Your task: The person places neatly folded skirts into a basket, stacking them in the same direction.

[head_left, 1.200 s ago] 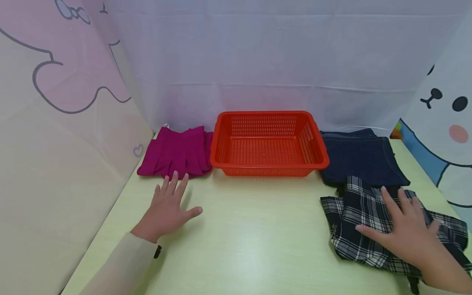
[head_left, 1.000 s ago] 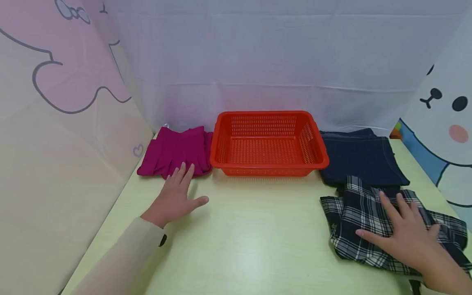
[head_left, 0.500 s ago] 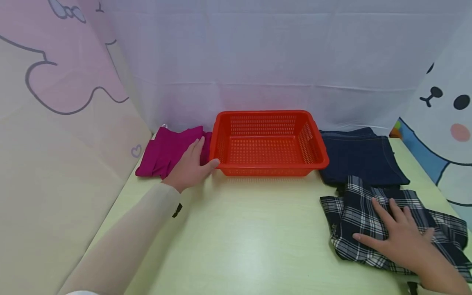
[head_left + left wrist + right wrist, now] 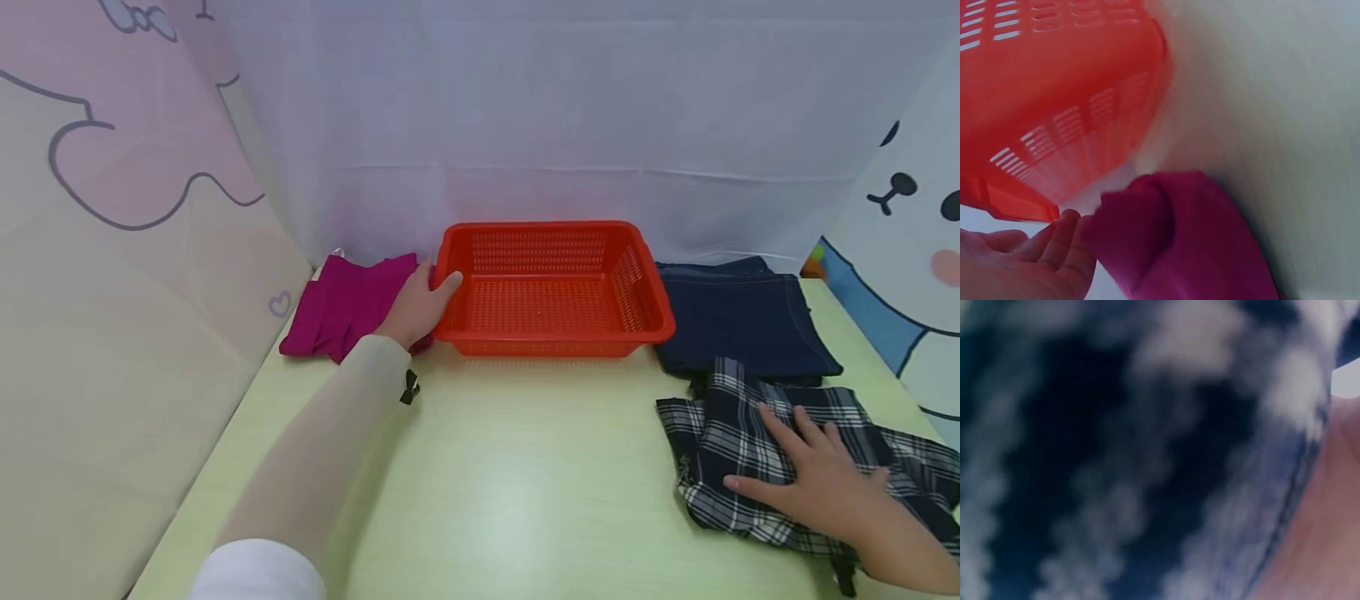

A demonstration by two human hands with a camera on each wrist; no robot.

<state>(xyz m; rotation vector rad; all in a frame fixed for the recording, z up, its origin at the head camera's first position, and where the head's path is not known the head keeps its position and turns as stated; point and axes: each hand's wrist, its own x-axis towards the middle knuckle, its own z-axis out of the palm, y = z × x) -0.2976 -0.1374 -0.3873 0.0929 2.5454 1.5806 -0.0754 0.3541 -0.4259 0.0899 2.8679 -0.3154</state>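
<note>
My left hand (image 4: 414, 307) reaches the left rim of a red plastic basket (image 4: 551, 346), its thumb over the rim and its fingers on the outer side. In the left wrist view the fingers (image 4: 1063, 250) lie fairly straight right at the rim, beside a folded magenta garment (image 4: 1191, 250) with pleats. My right hand (image 4: 821, 487) rests spread on a black-and-white plaid garment (image 4: 738, 450), which lies loosely folded at the front right. That plaid cloth (image 4: 1116, 456) fills the right wrist view, blurred.
Folded dark blue denim (image 4: 742, 325) lies right of the basket, behind the plaid garment. The basket stands near the back on a pale table (image 4: 487, 467). A white sheet (image 4: 555, 100) hangs behind, and cartoon-printed cloth (image 4: 150, 333) borders the left side.
My left hand has moved forward and right, over the edge of the magenta garment to the basket's left rim. The right hand stays on the plaid garment, with only a slight shift.
</note>
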